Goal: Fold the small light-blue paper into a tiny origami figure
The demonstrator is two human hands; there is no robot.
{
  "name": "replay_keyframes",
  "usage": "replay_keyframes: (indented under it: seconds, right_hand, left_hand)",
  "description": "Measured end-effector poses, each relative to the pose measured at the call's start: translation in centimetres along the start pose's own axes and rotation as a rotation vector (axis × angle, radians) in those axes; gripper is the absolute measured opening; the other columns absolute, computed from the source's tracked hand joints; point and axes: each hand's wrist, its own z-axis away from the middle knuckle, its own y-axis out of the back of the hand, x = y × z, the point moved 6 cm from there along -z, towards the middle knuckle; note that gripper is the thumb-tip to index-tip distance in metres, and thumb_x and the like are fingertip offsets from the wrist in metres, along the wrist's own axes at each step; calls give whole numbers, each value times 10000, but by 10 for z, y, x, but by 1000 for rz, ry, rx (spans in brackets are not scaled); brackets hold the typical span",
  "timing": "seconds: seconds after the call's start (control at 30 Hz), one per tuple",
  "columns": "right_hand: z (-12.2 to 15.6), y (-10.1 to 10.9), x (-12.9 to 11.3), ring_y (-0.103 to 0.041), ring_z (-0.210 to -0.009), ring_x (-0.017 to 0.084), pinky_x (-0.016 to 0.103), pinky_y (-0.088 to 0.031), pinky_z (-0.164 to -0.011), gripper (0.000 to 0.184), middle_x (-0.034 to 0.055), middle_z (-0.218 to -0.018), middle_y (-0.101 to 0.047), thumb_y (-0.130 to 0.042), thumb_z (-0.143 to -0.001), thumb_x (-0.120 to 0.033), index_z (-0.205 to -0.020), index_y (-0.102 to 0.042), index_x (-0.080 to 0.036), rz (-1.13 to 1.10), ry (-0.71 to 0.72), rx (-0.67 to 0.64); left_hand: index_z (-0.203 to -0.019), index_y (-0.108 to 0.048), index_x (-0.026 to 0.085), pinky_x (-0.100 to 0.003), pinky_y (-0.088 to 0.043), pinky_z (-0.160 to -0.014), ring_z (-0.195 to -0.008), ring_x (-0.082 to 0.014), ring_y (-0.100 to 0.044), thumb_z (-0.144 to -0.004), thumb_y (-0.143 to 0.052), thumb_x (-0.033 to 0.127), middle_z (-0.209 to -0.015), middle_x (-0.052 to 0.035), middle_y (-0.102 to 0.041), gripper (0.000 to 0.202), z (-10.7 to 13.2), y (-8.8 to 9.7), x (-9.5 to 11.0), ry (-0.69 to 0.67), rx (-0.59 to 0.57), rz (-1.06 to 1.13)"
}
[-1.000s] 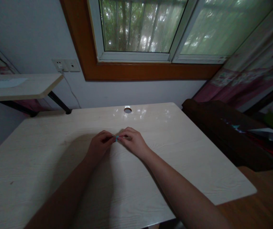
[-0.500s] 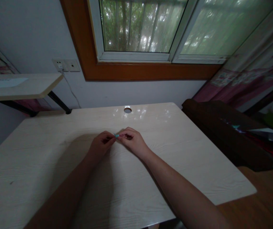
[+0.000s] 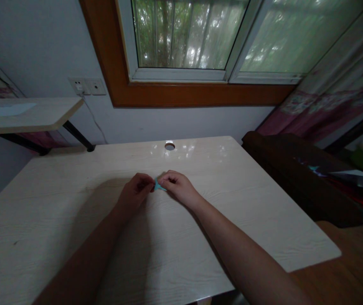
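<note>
Between my fingertips is a small turquoise piece (image 3: 157, 185), thin and pointed, with one narrow end slanting down to the right. Its kind is too small to make out. My left hand (image 3: 137, 187) pinches its left side with thumb and forefinger. From the other side, my right hand (image 3: 178, 186) closes on it, thumb against the fingers, hiding part of it. Both hands rest low over the pale wood-grain table (image 3: 257, 228), a little short of its far edge.
A round cable hole (image 3: 170, 146) lies near the table's back edge. At left, a raised shelf (image 3: 41, 120) stands on black legs (image 3: 78, 135). A cord (image 3: 95, 120) hangs from the wall socket (image 3: 87, 86). Dark brown furniture (image 3: 283, 169) borders the table's right side.
The turquoise piece has turned and shows more of its length, with an end pointing down right. My right fingers have shifted slightly on it; my left hand is nearly still.
</note>
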Motion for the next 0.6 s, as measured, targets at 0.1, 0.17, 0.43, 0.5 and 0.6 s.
replay_keyframes:
  seconds: [0.1,0.17,0.43,0.5,0.6]
  right_hand:
    - [0,-1,4,-593,-716,141,269,-453,-684,164,21,-766,-665,-692,-815,-328,-759,-723,-177,-36,-61,-6]
    - [1,-1,6,-596,-698,141,268,-458,-668,177,23,-755,-677,-709,-796,-352,-761,-724,-178,-74,-96,-13]
    - [2,-3,4,-627,-698,143,284,-485,-692,183,38,-772,-706,-726,-777,-350,-780,-719,-167,-189,-134,-20]
    - [1,-4,3,-643,-733,143,289,-501,-729,185,39,-813,-715,-729,-778,-345,-845,-714,-174,-261,-114,-12]
    - [1,-4,0,-660,-800,145,296,-515,-773,246,39,-887,-718,-746,-766,-331,-965,-697,-196,-359,-74,5]
  left_hand:
    - [-944,-615,203,-302,-543,-767,-808,-165,-667,-860,-627,262,-866,-29,-674,103,1,-4,5,-32,-70,-88]
    - [-953,-629,205,-298,-544,-777,-834,-164,-665,-870,-600,233,-898,-36,-672,93,2,-5,10,-78,-94,-151]
    - [-891,-657,211,-270,-557,-705,-746,-157,-683,-829,-632,210,-831,-19,-703,67,1,-1,14,-115,-21,-309]
    - [-891,-667,214,-273,-564,-714,-745,-159,-686,-825,-644,220,-832,-19,-710,70,1,3,13,-114,20,-323]
    - [-901,-681,216,-288,-574,-757,-768,-164,-688,-836,-644,254,-852,-26,-721,84,2,8,14,-130,84,-318]
